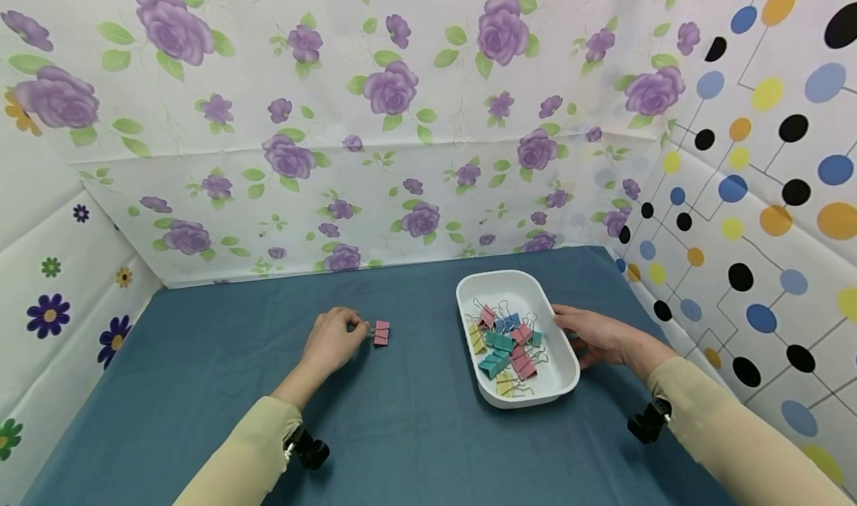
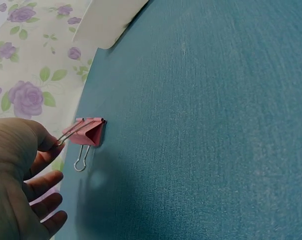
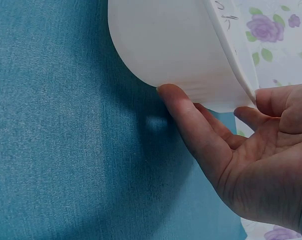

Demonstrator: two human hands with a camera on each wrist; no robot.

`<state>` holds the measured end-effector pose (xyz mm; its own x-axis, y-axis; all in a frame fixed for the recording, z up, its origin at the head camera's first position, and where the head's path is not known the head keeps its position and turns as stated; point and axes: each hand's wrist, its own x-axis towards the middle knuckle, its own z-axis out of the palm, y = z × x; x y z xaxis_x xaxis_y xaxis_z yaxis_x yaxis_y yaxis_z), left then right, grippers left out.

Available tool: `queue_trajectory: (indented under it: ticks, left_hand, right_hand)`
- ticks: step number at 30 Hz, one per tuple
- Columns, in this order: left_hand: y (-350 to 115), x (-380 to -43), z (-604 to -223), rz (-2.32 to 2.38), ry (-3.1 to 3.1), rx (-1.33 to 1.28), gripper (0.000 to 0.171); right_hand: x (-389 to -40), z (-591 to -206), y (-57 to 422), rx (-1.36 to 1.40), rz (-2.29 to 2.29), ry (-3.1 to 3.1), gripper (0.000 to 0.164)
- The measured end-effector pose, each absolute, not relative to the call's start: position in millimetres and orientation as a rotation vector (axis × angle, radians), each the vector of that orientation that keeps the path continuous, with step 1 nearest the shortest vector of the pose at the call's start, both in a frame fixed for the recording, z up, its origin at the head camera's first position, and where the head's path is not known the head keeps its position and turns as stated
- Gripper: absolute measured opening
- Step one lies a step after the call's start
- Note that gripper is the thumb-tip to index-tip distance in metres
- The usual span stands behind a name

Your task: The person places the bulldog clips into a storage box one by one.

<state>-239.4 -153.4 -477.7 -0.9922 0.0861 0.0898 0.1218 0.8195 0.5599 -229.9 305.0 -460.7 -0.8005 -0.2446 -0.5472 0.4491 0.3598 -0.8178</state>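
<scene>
A pink binder clip is at the left middle of the cloth. My left hand pinches one of its wire handles between thumb and forefinger; the other wire handle hangs free in the left wrist view, where the other fingers are bent and spread. To the right is a white plastic tray with pink, teal, yellow and blue binder clips heaped in it. My right hand grips the tray's right side. In the right wrist view the thumb lies against the wall low down, and fingers touch the rim.
Blue-grey cloth covers the table. Behind it hangs a sheet with purple roses. A dotted sheet closes off the right side, and a flower-patterned white one the left. Small black cameras are strapped at both wrists.
</scene>
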Motion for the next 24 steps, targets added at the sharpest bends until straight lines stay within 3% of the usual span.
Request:
queue_trajectory:
  ticks: [24]
  left_hand:
    - [-148.3, -236.1, -454.4, -1.013, -2.785, -0.286, 0.026]
  right_hand:
    - [-229.9, -459.6, 304.0, 0.186, -1.487, 2.016, 0.056]
